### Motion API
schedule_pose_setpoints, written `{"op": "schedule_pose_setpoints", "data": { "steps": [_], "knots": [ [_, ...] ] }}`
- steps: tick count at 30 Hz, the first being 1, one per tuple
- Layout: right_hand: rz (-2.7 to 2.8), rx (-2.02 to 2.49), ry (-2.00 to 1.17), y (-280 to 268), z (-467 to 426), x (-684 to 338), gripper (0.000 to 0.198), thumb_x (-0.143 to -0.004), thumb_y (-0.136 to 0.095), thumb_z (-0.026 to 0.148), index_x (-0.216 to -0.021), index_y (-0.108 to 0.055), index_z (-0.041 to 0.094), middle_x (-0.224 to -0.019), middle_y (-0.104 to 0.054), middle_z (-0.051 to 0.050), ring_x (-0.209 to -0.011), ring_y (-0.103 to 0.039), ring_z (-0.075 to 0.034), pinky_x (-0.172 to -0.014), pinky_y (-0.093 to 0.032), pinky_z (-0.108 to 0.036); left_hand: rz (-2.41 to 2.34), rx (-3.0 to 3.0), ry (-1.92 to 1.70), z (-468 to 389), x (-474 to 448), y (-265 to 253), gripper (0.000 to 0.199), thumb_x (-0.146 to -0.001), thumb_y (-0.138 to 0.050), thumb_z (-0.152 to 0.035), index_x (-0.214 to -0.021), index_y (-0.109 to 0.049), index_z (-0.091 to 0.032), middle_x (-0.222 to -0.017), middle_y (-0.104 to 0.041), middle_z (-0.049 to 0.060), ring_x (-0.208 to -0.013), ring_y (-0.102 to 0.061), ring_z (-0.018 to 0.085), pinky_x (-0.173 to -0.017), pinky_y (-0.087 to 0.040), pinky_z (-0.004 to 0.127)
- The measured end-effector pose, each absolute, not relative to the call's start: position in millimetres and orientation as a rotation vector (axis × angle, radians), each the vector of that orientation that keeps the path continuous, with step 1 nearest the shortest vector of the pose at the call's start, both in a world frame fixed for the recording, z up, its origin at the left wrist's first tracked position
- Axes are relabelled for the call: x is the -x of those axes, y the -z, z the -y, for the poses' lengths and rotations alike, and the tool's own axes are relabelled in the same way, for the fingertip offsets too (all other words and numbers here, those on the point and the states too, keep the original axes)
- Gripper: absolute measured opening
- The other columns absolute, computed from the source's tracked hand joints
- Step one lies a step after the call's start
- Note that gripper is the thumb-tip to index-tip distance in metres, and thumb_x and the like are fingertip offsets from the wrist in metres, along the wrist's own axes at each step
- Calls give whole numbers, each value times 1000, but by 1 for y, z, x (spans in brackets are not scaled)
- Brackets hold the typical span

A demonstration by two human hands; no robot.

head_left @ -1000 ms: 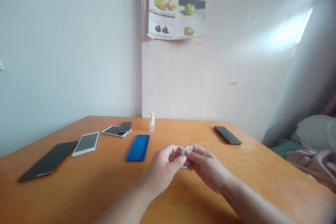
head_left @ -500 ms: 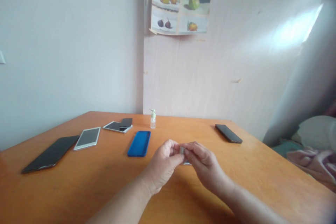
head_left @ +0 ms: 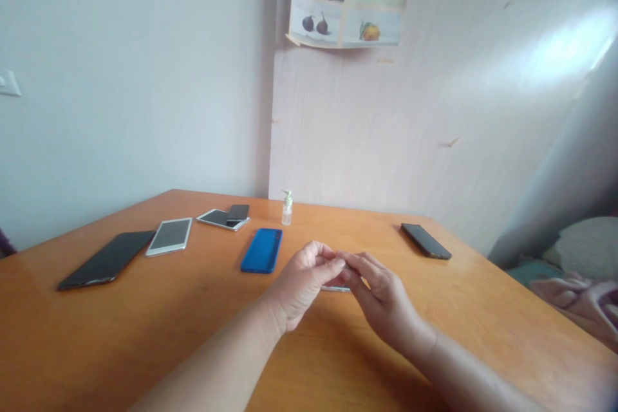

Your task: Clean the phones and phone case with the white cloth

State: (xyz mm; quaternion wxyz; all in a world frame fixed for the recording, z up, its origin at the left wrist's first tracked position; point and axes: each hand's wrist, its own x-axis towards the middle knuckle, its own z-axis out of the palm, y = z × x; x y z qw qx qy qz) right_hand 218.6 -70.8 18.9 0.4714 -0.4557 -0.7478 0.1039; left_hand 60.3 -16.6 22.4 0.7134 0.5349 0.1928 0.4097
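Observation:
My left hand (head_left: 302, 283) and my right hand (head_left: 386, 299) meet over the middle of the table, fingertips touching. Thumb and fingers of each are pinched together. Whatever is between the fingertips is small and mostly hidden; I cannot make it out. Just beneath the hands a flat thing with a pale edge (head_left: 337, 288) shows in part, the rest covered by my fingers. To the left of my left hand lies a blue phone case (head_left: 262, 251), its open side up.
Left on the wooden table (head_left: 193, 335) lie a black tablet-like slab (head_left: 109, 260), a white tablet (head_left: 170, 236), and another white device (head_left: 212, 219) with a small dark phone (head_left: 238, 212) on it. A pump bottle (head_left: 287, 209) stands behind; a black phone (head_left: 425, 241) lies right.
The view has tilted down and turned slightly left. The small greyish piece seen between my fingertips is now mostly covered. Both hands stay together, fingers shifted a little.

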Motion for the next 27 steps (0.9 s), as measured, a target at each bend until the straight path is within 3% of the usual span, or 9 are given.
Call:
{"op": "schedule_pose_setpoints", "data": {
  "steps": [7,13,20,27],
  "knots": [
    [1627,1336,-214,-29,62,-241,26,-91,-55,41,-104,-69,23,-84,-66,-7,-78,-59,-21,-72,-47,-35,-946,-1760,-1052,-13,-44,-14,36,-78,-64,-51,-95,-58,-20,-87,-69,6,-83,-64,22,-77,-46,34],
    [1489,1536,-303,-35,55,-261,24,-86,-57,41,-95,-62,20,-77,-65,-3,-68,-57,-17,-63,-44,-31,-1139,-2283,-725,-24,-32,-4,57,-60,-76,-42,-111,-60,-20,-120,-62,14,-116,-53,34,-94,-40,39],
    [1670,1661,-287,-25,48,-269,19,-85,-54,35,-82,-66,21,-65,-62,0,-61,-54,-16,-57,-39,-28,-1135,-2386,-595,-21,-36,1,56,-62,-69,-28,-116,-59,-21,-115,-64,13,-111,-57,33,-88,-42,36],
    [1893,1716,-175,-6,36,-278,15,-84,-53,25,-82,-67,20,-79,-68,-4,-75,-61,-19,-68,-42,-29,-1090,-2437,-622,-19,-39,6,64,-54,-77,-52,-110,-63,-23,-111,-61,11,-109,-54,33,-89,-41,37]
  ]
}}
